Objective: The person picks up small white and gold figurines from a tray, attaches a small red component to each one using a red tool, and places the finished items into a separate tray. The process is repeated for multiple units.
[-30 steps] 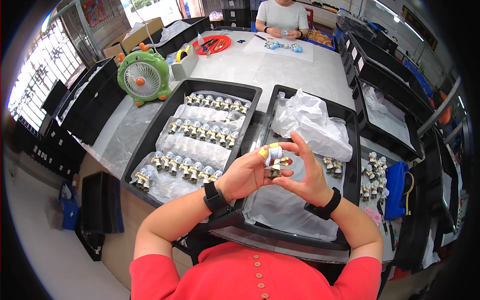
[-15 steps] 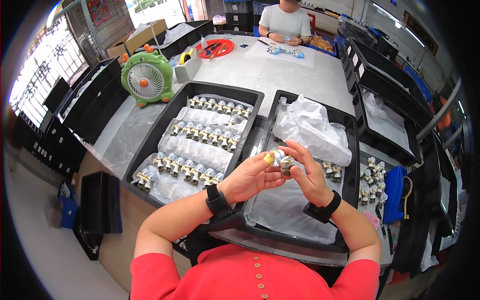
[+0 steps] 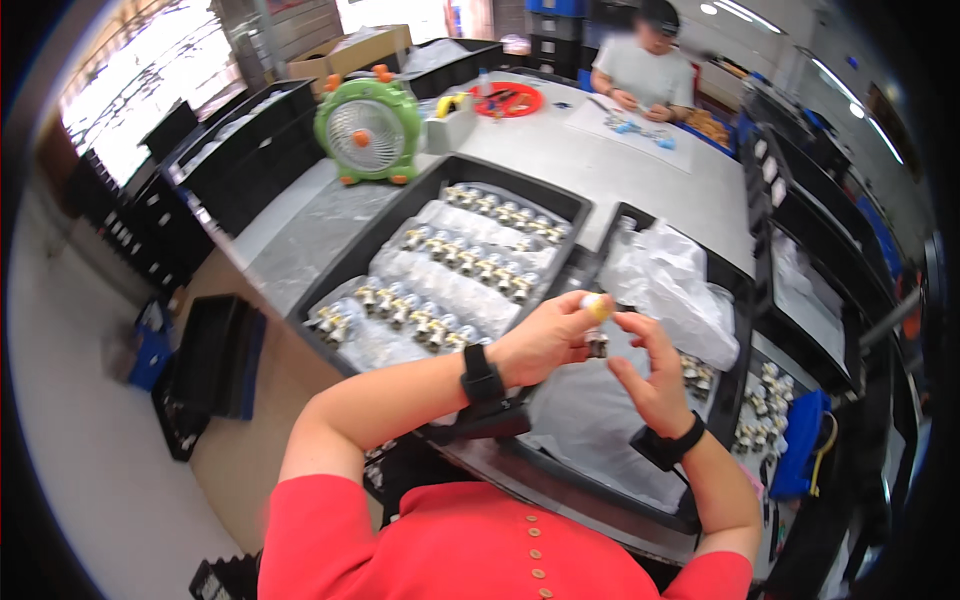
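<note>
Head view showed a long grey worktable [image 3: 640, 170], on which two black plastic trays were set side by side. The left black tray [image 3: 400, 235] was lined with clear film and filled with rows of small silver-and-brass metal fittings [image 3: 470, 265]. The right black tray [image 3: 725, 300] held crumpled clear plastic bags [image 3: 665, 280] at its far end and a few loose fittings along its right edge. A green desk fan [image 3: 368, 128] stood far left on the table, and another person [image 3: 645, 70] was seated at the far end.

Above the near part of the right tray, the left hand [image 3: 545, 340] was closed in a pinch on a small metal fitting with a yellow cap [image 3: 597, 325]. The right hand [image 3: 655, 375] was held just beside it with fingers spread and nothing gripped.

A slip could be judged likely, since the fitting was held only by fingertips; it would then fall onto the film below or roll among the bags. The arranged rows could be disturbed if the left forearm were lowered over the tray's near corner. Open room was left above the right tray's bare near half; the table's near edge lay close to the body, and more black crates [image 3: 810, 320] crowded the right.
</note>
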`<state>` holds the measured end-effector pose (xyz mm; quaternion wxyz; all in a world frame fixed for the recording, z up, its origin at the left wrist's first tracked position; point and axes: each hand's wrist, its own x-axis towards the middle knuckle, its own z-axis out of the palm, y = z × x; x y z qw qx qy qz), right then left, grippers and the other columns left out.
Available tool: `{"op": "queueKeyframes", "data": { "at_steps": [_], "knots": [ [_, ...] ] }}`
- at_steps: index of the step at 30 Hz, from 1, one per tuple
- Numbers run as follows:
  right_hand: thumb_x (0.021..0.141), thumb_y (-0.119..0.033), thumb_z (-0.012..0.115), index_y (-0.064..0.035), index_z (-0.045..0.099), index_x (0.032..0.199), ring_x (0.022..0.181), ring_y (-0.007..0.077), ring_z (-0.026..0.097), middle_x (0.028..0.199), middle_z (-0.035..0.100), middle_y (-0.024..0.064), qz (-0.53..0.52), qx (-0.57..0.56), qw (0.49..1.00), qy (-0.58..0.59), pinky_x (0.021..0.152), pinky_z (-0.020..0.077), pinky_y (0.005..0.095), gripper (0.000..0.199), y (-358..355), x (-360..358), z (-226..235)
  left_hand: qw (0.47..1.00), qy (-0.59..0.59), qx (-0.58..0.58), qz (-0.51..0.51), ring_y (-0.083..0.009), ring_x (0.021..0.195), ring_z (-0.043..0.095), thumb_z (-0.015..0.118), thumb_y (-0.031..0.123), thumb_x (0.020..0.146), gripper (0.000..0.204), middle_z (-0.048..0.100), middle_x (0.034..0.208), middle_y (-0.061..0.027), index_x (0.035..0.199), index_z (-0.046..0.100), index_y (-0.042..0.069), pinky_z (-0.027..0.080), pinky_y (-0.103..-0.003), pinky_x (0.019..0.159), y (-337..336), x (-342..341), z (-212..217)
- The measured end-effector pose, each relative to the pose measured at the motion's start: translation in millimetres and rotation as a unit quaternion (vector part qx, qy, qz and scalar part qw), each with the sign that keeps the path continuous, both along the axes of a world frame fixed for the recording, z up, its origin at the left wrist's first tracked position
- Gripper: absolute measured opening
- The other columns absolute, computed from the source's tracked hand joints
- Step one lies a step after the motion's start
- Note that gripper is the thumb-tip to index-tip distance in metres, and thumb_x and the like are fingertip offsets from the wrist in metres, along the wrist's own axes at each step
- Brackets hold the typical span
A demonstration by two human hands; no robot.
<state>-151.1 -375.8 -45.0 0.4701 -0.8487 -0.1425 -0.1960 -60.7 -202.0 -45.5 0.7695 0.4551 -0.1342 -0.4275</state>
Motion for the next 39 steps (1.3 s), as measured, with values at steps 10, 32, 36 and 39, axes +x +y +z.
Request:
{"op": "queueKeyframes", "data": {
  "at_steps": [10,32,36,39],
  "knots": [
    [0.081,-0.01,0.064,-0.0055,0.056,0.119,0.096,0.0168,0.055,0.116,0.056,0.0079,-0.032,0.047,0.998,0.015,0.08,0.0432,0.0285,0.039,-6,-4,0,0.748,-0.439,0.495,-0.047,-0.0143,0.074,0.063,0.077,0.026,0.074,0.042,0.064,0.086,-0.0104,0.104,0.059,0.004,0.049,-0.026,0.065,148,66,78],
    [0.082,-0.006,0.062,-0.0039,0.061,0.108,0.086,0.0144,0.057,0.11,0.06,0.0081,-0.037,0.052,0.997,0.032,0.073,0.0443,0.0257,0.026,-7,0,1,0.448,-0.543,0.648,-0.291,-0.0322,0.09,0.063,0.078,0.022,0.06,0.041,0.065,0.09,-0.0152,0.095,0.064,0.006,0.049,-0.041,0.075,204,85,8],
    [0.082,-0.005,0.061,-0.0034,0.062,0.106,0.083,0.0145,0.058,0.108,0.06,0.0085,-0.039,0.046,0.998,0.031,0.072,0.0445,0.0255,0.024,-7,0,0,0.429,-0.544,0.651,-0.31,-0.0317,0.091,0.062,0.077,0.02,0.06,0.041,0.064,0.091,-0.0145,0.097,0.064,0.007,0.048,-0.041,0.076,207,88,3],
    [0.082,-0.004,0.061,-0.0027,0.062,0.104,0.081,0.015,0.058,0.106,0.061,0.0088,-0.037,0.041,0.998,0.028,0.071,0.0447,0.0257,0.022,-5,1,3,0.413,-0.548,0.657,-0.313,-0.0324,0.092,0.062,0.076,0.019,0.06,0.042,0.064,0.091,-0.0141,0.098,0.063,0.006,0.049,-0.041,0.077,206,87,1]
  ]
}}
